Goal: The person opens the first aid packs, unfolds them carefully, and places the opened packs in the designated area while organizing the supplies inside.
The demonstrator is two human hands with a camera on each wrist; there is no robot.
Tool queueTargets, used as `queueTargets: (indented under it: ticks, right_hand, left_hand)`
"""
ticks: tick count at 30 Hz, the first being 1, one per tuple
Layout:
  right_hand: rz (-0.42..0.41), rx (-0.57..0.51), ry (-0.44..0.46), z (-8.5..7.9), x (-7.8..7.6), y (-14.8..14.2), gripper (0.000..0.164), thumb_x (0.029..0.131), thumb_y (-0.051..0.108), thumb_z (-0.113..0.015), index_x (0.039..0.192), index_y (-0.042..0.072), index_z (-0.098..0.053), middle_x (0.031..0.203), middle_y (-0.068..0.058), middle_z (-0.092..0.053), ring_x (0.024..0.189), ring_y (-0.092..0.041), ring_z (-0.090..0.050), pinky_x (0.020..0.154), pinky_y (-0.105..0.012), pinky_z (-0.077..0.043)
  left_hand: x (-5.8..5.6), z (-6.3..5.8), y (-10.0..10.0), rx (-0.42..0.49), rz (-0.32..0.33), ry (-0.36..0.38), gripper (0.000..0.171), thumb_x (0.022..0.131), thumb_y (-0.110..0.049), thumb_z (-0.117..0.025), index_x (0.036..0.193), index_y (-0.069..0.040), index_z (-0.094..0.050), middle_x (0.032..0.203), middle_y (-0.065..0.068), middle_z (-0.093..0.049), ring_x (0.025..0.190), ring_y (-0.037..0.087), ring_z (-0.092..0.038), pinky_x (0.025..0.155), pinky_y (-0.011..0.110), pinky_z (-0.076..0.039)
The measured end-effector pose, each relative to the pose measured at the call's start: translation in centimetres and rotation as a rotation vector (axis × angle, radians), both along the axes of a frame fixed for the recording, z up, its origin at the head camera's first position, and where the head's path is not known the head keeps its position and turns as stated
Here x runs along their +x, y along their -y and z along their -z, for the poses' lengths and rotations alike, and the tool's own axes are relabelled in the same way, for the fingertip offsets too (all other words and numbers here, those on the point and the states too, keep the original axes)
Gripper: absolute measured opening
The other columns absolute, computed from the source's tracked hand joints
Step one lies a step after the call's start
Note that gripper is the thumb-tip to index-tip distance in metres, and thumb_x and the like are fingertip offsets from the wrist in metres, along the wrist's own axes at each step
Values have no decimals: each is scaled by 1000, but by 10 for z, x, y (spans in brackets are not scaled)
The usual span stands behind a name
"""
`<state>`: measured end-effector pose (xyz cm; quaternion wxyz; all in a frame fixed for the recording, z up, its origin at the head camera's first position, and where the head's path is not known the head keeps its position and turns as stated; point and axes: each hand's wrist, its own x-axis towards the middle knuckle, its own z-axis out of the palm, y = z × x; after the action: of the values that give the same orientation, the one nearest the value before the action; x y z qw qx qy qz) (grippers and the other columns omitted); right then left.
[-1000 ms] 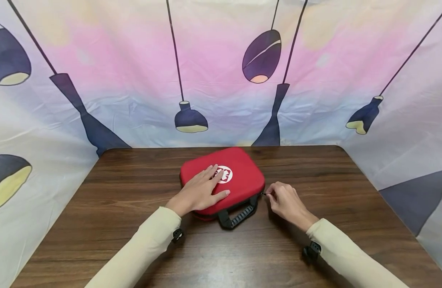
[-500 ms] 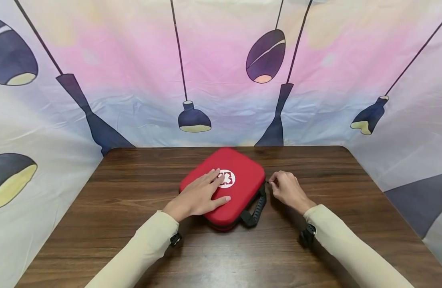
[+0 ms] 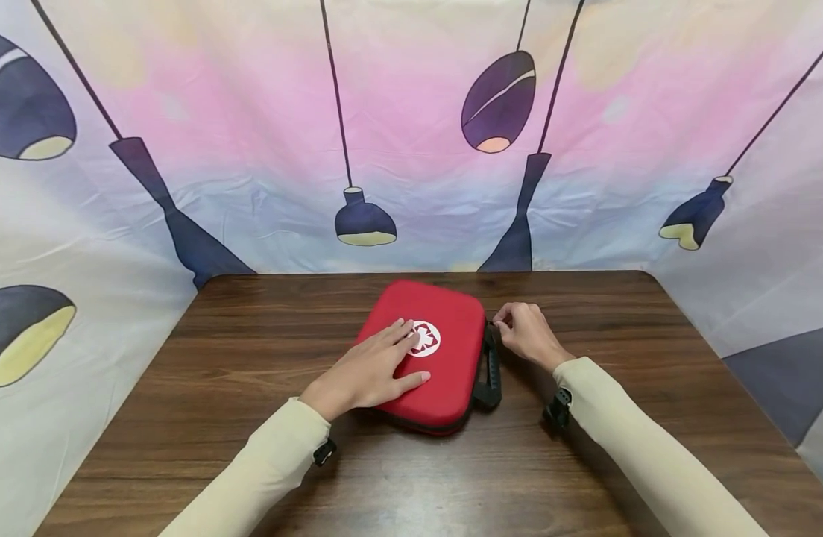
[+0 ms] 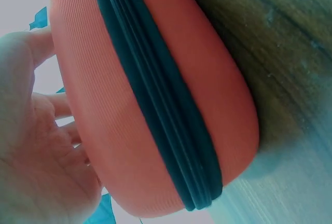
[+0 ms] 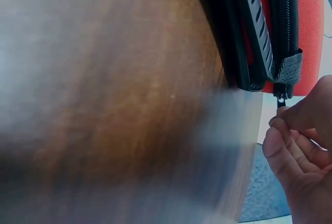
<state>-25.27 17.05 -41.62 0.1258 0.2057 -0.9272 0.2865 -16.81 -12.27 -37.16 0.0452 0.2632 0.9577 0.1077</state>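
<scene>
A red first-aid case with a white round emblem lies flat on the wooden table, its black handle on the right side. My left hand rests on the lid, fingers spread and straight. From the left wrist view, the dark zipper band along the case's side looks closed. At the far end of the handle side, my right hand pinches a small black zipper pull between thumb and finger. The zipper teeth run along that side in the right wrist view, next to a fabric tab.
The brown wooden table extends around the case on all sides. A cloth backdrop printed with lamps hangs behind the table and along both sides. Each wrist carries a small black camera.
The case has turned counterclockwise under my left hand, so its handle swung from the front to the right side. My right hand has moved away from me with the zipper pull.
</scene>
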Motion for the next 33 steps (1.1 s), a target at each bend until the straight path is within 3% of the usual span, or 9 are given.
queueTargets:
  ticks: [11,20,33]
  right_hand:
    - [1,9,43,-3,-21,11,6,85,4,-64,82,4,-69,77,-6,-67,68,-17,-62,61,-33,-52]
    - [-9,-10,74,-2,-34,13,6,85,5,-64,84,4,-70,79,-8,-68,72,-20,-63,65,-35,-53]
    - [-104,-48,40,4,-37,4,5,84,3,-65,84,3,-70,75,-6,-67,65,-14,-62,60,-30,-52]
  left_hand:
    - [4,1,-4,15,54,-35,76,89,-58,-51,145,-8,-38,153,5,-30,143,23,-19,115,39,-22]
    - [5,8,-12,76,21,-5,83,87,-59,-54,148,-8,-30,154,6,-26,142,23,-20,115,37,-19]
    - [1,10,-15,39,9,24,84,89,-61,-47,151,-10,-22,157,5,-18,144,23,-14,117,38,-13]
